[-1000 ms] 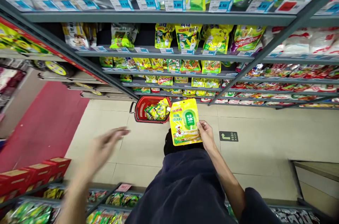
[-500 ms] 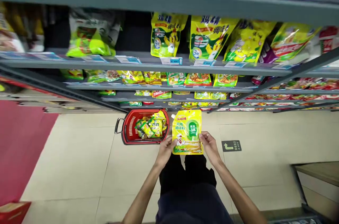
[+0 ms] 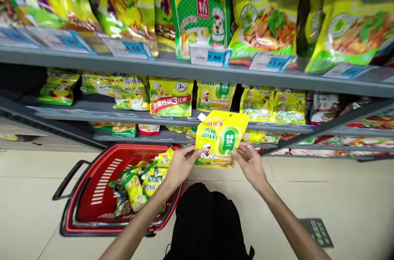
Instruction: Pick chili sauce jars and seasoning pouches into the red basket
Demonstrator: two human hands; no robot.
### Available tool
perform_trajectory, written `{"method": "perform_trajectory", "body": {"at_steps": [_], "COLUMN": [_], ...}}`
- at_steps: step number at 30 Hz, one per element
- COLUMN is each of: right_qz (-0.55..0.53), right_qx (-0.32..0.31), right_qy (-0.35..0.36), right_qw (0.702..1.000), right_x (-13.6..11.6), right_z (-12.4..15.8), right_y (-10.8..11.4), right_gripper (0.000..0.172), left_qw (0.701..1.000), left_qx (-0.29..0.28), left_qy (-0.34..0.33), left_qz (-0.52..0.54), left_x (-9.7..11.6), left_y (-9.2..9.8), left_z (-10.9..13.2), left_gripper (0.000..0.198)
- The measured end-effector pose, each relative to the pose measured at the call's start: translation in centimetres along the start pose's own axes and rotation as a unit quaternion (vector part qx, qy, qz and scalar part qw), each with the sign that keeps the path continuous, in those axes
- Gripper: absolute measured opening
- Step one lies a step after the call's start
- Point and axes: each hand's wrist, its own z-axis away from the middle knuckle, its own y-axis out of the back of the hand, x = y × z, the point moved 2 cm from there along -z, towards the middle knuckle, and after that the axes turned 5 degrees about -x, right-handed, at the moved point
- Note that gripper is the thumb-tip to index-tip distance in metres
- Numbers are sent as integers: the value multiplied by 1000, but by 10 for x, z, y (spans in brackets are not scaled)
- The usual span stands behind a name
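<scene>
A yellow seasoning pouch (image 3: 217, 139) with a green oval and a cartoon chicken is held upright in front of the shelves. My left hand (image 3: 181, 164) pinches its lower left side, thumb on the front. On the lower right side my right hand (image 3: 250, 164), with a ring on one finger, grips it the same way. Just behind the pouch, a similar yellow pouch (image 3: 214, 96) stands on the shelf. To the left, a red shopping basket (image 3: 83, 198) on the floor holds several yellow and green packets (image 3: 135, 192).
A grey shelf edge (image 3: 172, 69) with price tags runs across above my hands, bearing large seasoning bags (image 3: 203, 14). Lower shelves hold more packets (image 3: 170, 98). The basket's black handle (image 3: 69, 182) sticks out left. A dark floor sign (image 3: 317, 231) lies at right.
My view has come down and closer to the lower shelves, so the basket looks larger. Both hands still hold the pouch, which now overlaps a lower shelf edge and tilts slightly.
</scene>
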Motion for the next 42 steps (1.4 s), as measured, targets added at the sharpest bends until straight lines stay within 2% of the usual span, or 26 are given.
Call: {"method": "perform_trajectory", "body": {"at_steps": [4,8,11,14,17,19,21,25,29,32,34,37,42], "right_qz": [13,31,37,95,179,205,213,223,302,359,384,401,408], "right_qx": [-5,-34,-63,-54,-17,9,20,10,37,76,87,75,41], "right_qy": [114,181,196,228,296,336,357,365,300,251,244,239,228], "right_qw": [993,982,978,968,938,919,909,904,904,896,886,881,883], "right_x": [21,26,13,-20,-57,-71,-73,-55,-39,-38,-41,-45,-43], "right_z": [-23,-33,-27,-21,-29,-46,-69,-112,-141,-153,-157,-158,-161], "right_y": [6,9,13,15,12,8,4,0,-1,-3,-4,-5,-6], "right_gripper": [34,35,41,41,37,34,31,27,24,19,14,13,17], "left_qw": [996,987,977,962,934,920,918,927,930,933,930,922,915], "left_qx": [36,78,98,111,139,161,180,219,229,223,220,228,237], "left_qy": [-78,-142,-189,-238,-307,-334,-328,-257,-206,-170,-154,-141,-127], "left_qz": [19,23,-22,-75,-116,-131,-130,-164,-200,-225,-249,-280,-301], "left_x": [-23,-24,-6,28,62,76,78,66,51,42,38,35,33], "left_y": [0,-7,-13,-12,-6,-1,4,11,16,17,17,20,25], "left_z": [-16,-18,-10,-8,-20,-37,-57,-94,-120,-134,-140,-144,-146], "left_gripper": [39,54,44,32,26,24,20,15,17,13,20,30,21]}}
